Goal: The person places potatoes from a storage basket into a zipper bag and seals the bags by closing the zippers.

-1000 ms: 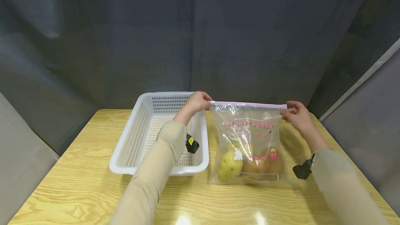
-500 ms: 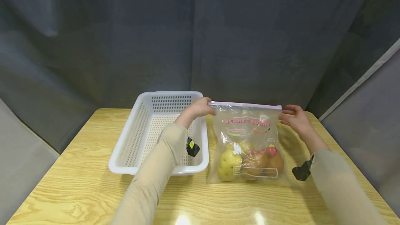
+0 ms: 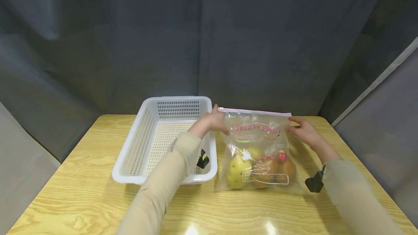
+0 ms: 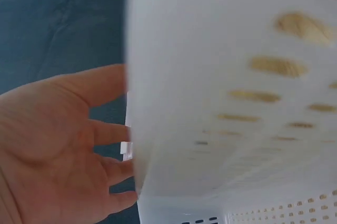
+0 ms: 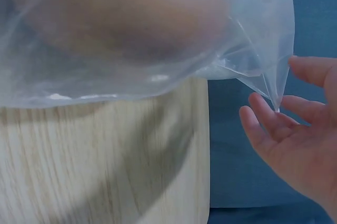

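A clear zip bag (image 3: 258, 139) with pink "Berry Bunny" lettering stands upright on the table, its pink zip strip (image 3: 254, 111) along the top. Inside show a bumpy yellow fruit (image 3: 237, 172) and orange-brown round ones (image 3: 287, 171). My left hand (image 3: 213, 122) is at the bag's upper left edge, thumb and fingers spread; in the left wrist view the fingertips pass behind the basket wall. At the upper right corner is my right hand (image 3: 305, 131). Its loosely extended fingers (image 5: 263, 116) touch the bag's edge in the right wrist view.
To the left of the bag sits a white perforated plastic basket (image 3: 132, 155), its right wall close beside the bag, with my left forearm reaching across it. A wooden table (image 3: 81, 191) lies beneath, and dark curtains (image 3: 196, 39) hang behind and at the sides.
Both hands have loosened from the zip's ends: the left fingers have spread and slid down the left edge. The right hand has moved left and slightly lower; the bag's top has sunk slightly leftward.
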The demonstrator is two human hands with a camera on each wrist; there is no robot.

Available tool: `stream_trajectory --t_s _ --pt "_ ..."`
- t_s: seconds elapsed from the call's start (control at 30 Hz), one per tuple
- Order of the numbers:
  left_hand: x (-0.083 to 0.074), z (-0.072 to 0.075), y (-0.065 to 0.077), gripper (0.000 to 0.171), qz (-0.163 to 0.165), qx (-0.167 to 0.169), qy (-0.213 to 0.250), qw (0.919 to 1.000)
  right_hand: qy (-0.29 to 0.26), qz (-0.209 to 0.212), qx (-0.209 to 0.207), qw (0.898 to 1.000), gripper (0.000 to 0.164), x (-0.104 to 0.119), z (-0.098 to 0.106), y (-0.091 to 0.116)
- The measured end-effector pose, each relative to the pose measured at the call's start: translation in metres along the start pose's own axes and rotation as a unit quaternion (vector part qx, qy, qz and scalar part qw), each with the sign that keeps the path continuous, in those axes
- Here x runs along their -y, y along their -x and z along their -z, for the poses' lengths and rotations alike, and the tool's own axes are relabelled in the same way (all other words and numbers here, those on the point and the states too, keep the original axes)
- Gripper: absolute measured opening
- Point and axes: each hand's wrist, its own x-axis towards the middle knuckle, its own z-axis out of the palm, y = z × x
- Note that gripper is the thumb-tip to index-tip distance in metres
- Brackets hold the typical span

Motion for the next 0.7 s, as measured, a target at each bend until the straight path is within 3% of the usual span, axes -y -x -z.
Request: stream_trajectory --t_s 0.23,0.37,0.53,0.7 --pt "-0.005 -0.012 -0.004 0.070 0.036 -0.018 -0.081 0.9959 -0.013 -0.015 0.023 1.000 0.065 -0.001 -0.006 -0.005" --pt "-0.005 -0.018 -0.006 0.070 0.031 -0.028 -0.128 0.9909 -0.013 -0.024 0.015 1.000 0.066 -0.004 -0.011 -0.009" --pt "-0.003 -0.019 -0.006 0.048 -0.016 -0.040 -0.159 0.9864 0.019 -0.020 -0.010 1.000 0.062 -0.009 -0.021 -0.015" --pt "-0.008 -0.017 -0.002 0.033 -0.097 -0.033 -0.137 0.9853 0.084 0.011 -0.066 0.994 0.049 -0.006 -0.025 -0.012"
